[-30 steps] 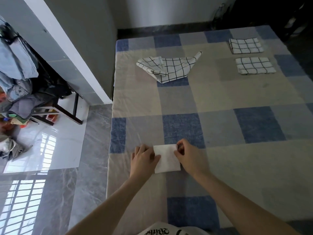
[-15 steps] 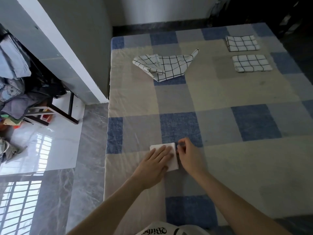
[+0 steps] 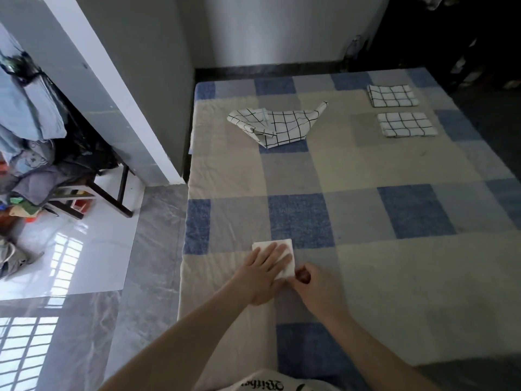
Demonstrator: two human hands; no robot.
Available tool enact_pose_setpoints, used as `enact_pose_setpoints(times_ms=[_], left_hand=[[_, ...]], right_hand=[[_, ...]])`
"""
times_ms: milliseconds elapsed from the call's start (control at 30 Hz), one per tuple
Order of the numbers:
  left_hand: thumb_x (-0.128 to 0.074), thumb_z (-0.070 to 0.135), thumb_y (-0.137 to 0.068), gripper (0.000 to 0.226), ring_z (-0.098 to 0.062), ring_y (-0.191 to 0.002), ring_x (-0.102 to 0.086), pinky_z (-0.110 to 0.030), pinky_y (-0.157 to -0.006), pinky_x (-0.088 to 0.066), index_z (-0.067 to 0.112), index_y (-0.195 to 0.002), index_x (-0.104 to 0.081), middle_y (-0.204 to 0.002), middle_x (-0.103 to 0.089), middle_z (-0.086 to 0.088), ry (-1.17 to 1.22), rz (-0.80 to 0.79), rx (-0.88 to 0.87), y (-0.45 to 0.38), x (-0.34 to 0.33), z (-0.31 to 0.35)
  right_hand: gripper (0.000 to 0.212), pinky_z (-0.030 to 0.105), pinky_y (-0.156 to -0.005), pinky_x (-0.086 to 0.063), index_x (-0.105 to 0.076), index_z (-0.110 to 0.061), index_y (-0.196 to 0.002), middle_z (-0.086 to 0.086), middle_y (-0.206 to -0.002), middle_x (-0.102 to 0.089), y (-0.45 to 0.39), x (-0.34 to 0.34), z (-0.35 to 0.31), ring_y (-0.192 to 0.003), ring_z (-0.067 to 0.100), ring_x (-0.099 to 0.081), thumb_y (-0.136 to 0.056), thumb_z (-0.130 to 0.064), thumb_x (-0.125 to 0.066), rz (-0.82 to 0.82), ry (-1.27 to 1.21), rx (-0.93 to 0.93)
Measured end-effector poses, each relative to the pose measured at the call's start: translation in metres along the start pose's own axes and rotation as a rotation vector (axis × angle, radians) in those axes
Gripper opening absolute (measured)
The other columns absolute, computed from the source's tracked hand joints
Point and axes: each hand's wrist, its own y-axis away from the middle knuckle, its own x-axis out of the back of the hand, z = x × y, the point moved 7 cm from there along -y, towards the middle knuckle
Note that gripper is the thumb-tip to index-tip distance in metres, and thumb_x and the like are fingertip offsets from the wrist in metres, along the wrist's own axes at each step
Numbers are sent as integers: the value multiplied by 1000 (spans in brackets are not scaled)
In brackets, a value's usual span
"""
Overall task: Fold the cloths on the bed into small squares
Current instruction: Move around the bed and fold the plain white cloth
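Where bed edge runs, white cloth (image 3: 284,256) under left hand (image 3: 263,273)

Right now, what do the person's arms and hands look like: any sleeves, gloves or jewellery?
Both forearms are bare right up to the bottom edge of the picture, with no sleeves in sight. The left hand and the right hand wear no gloves, and no ring, watch or bracelet shows. At the bottom edge there is a white garment with black lettering.
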Motion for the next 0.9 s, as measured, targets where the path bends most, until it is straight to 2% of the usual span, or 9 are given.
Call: enact_pose_setpoints(times_ms=[100,167,300,433,500,633,733,800,900], left_hand=[[22,57,-75,83,-17,-144,26,-44,-119,9,28,-152,13,-153,28,7,-5,-25,31,1,4,3],[13,56,-87,72,-19,-146,22,-43,-119,9,26,-152,13,-159,23,3,-29,-50,52,2,5,3],[-12,45,-104,58,-18,-146,23,-43,-119,10,27,-152,13,-159,23,3,-21,-95,65,3,8,4],[-11,47,-103,58,-17,-145,24,-43,-119,11,28,-152,15,-159,24,3,-13,-113,71,2,5,4],[-10,45,-104,57,-17,-145,25,-43,-119,12,28,-152,16,-158,25,3,-8,-123,64,2,5,4],[-10,37,-105,54,-17,-145,24,-46,-119,9,29,-151,17,-159,26,3,-24,-131,68,2,6,2],[-13,38,-105,56,-19,-146,23,-54,-117,9,28,-152,15,-159,25,2,-68,-129,66,4,8,3],[-14,39,-104,57,-21,-147,20,-57,-116,8,28,-152,13,-160,22,1,-91,-109,69,4,9,3],[-13,43,-103,57,-21,-148,17,-59,-116,4,28,-153,10,-161,18,0,-115,-100,62,3,8,1]], right_hand=[[12,3,-63,-40,-66,-17,-92,-9,-77,-63,1,0,0,-70,-3,-56,-83,-15,-72,20,-181,-19],[18,4,-66,-41,-66,-17,-97,-8,-79,-64,1,-3,3,-72,-2,-57,-82,-13,-74,14,-221,-24],[16,20,-65,-44,-65,-16,-83,-8,-72,-62,-4,-8,12,-68,6,-56,-82,-29,-74,-11,-137,-87],[20,24,-63,-43,-66,-14,-84,1,-77,-65,-8,-10,15,-70,13,-58,-88,-34,-66,-66,-22,-130],[25,28,-63,-43,-63,-17,-73,1,-73,-63,-10,-10,17,-71,17,-59,-92,-34,-59,-71,62,-139],[37,21,-51,-30,-47,-24,-57,-7,-59,-51,-17,-7,10,-68,17,-57,-92,-30,-56,-89,180,-141],[13,26,-68,-43,-60,-18,-89,1,-86,-64,-15,1,4,-86,21,-64,-89,-31,-59,-4,311,-132],[29,29,-78,-48,-51,-13,-115,5,-105,-64,-11,7,-5,-93,21,-63,-91,-28,-56,115,423,-37],[32,31,-86,-48,-44,-16,-124,4,-122,-54,-3,-3,-25,-104,19,-57,-93,-20,-50,85,507,216]])
